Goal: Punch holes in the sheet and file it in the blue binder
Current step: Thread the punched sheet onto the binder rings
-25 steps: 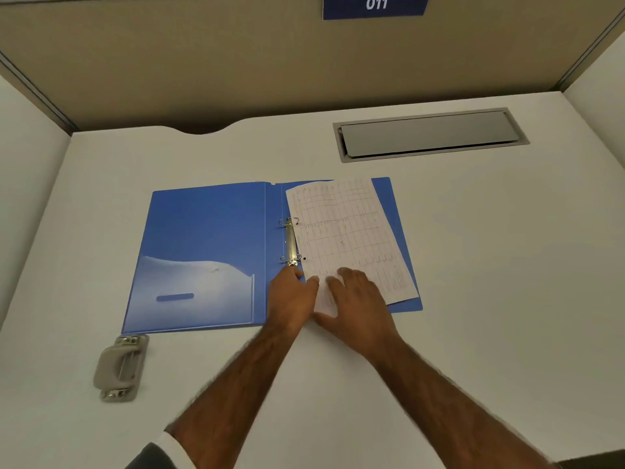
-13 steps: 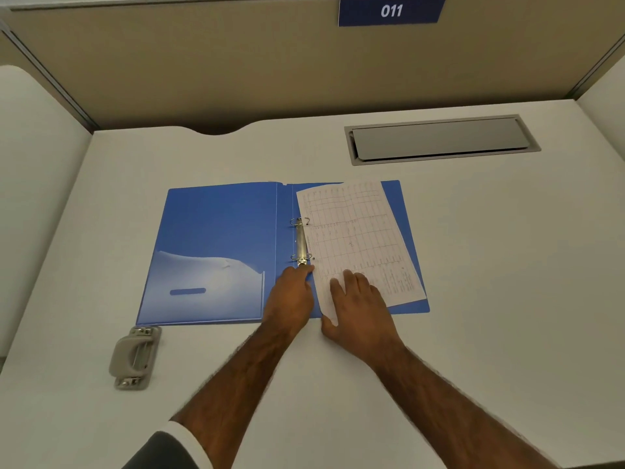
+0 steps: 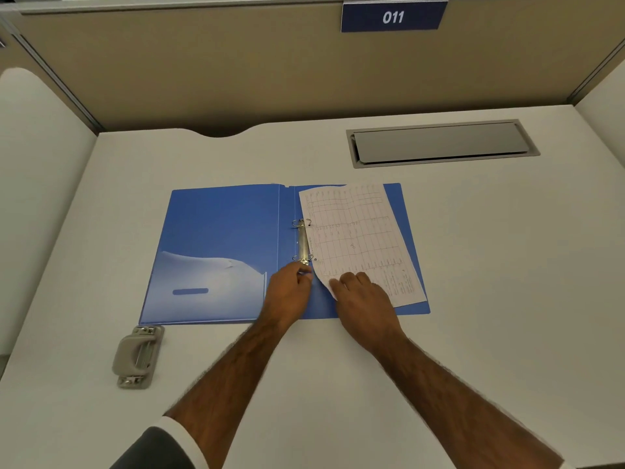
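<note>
The blue binder (image 3: 220, 231) lies open flat on the white desk. On its right half lies the printed sheet (image 3: 358, 238), turned a little clockwise, with its two punched holes just right of the metal ring mechanism (image 3: 303, 240). The rings look parted. My left hand (image 3: 287, 296) sits at the near end of the mechanism, fingers curled on a small metal tab there. My right hand (image 3: 365, 302) grips the sheet's near-left corner, which curls up and is partly hidden under the fingers.
A grey hole punch (image 3: 137, 355) stands on the desk near the binder's front-left corner. A grey cable flap (image 3: 439, 143) is set into the desk at the back right. Beige partition walls with a blue "011" label (image 3: 392, 16) close off the back.
My left hand has crept up to the near end of the ring mechanism. The right hand's fingers have curled on the sheet's corner, whose edge now sits closer to the rings.
</note>
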